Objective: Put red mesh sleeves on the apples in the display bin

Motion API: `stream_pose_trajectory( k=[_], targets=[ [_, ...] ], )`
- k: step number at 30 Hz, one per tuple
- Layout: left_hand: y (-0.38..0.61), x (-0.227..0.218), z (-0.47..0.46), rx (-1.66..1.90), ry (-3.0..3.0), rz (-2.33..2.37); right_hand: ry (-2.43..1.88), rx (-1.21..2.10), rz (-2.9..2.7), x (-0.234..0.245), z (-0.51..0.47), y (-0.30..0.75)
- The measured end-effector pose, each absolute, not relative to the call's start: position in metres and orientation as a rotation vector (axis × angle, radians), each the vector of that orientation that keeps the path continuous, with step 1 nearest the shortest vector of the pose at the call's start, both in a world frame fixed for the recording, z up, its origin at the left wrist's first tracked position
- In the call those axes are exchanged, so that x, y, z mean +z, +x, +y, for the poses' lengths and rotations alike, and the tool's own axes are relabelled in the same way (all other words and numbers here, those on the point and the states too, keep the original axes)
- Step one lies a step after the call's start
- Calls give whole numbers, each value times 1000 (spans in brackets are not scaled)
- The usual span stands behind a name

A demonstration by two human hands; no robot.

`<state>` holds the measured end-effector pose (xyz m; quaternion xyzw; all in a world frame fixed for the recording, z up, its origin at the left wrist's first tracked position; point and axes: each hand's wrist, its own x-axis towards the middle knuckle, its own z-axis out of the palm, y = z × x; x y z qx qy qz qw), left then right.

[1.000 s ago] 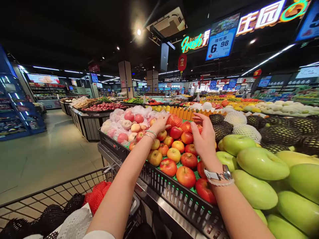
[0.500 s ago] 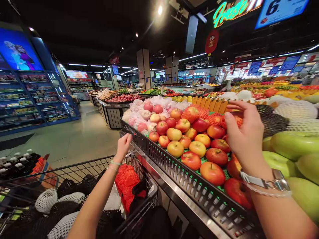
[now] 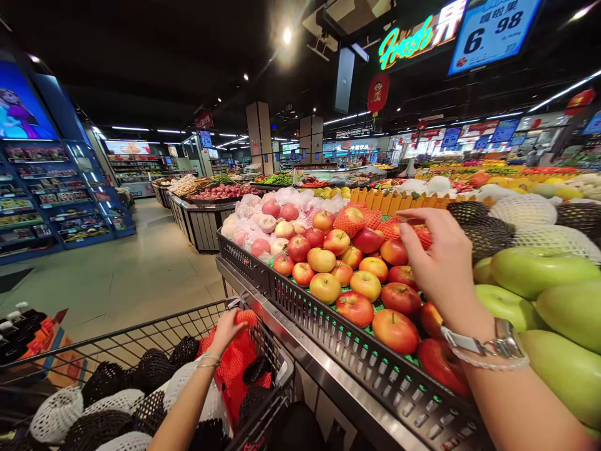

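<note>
My left hand [image 3: 228, 331] is over the shopping cart [image 3: 154, 316], its fingers closed on a red foam net [image 3: 246, 317]. More red foam nets [image 3: 232, 366] lie in the cart just below it. My right hand [image 3: 439, 254], with a watch at the wrist, hovers above the apple display with fingers apart and curved, holding nothing. Under and left of it are loose red and yellow apples [image 3: 401, 297] in a black slotted crate [image 3: 328, 332]. A few apples farther back wear red nets [image 3: 350, 220].
Black and white foam nets [image 3: 154, 369] fill the cart's left part. Green fruit [image 3: 539, 272] is piled at the right, by my forearm. Pink bagged fruit [image 3: 270, 216] sits at the crate's far end. A metal ledge [image 3: 300, 341] runs between cart and crate.
My left hand has come down into the cart and now grips a red foam net. My right hand stays open over the apples. The view has shifted slightly right and up.
</note>
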<state>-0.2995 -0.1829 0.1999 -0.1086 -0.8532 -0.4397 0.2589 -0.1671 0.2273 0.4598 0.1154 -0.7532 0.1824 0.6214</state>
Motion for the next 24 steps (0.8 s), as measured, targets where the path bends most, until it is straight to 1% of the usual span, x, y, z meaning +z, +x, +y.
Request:
stream_pose_trajectory(
  k=[3,5,7,9,11,13,15,18,21,24],
  targets=[
    [-291,269,-167,-1294,-398,-2226,389,479,-1774,456,219,-166],
    [-269,310,-145,-1387,-444,-2072,571,555,-1920,450,209,-163],
    [-239,339,-116,-1748,-566,-1792,777,643,-2164,444,197,-160],
    [-212,355,-85,-1902,-758,-1600,944,729,-2379,437,185,-156],
    [-196,360,-52,-1982,-906,-1462,1090,851,-2473,432,176,-155],
    [-191,356,-23,-2011,-996,-1412,1197,1000,-2441,429,172,-155],
    [-198,350,0,-2084,-1011,-1399,1158,1052,-2392,429,173,-157],
    [-217,342,18,-2262,-916,-1393,943,879,-2430,433,179,-160],
    [-237,345,13,-2260,-855,-1426,810,714,-2516,435,179,-161],
    [-251,353,-1,-2279,-734,-1366,771,712,-2542,433,176,-162]
  ],
)
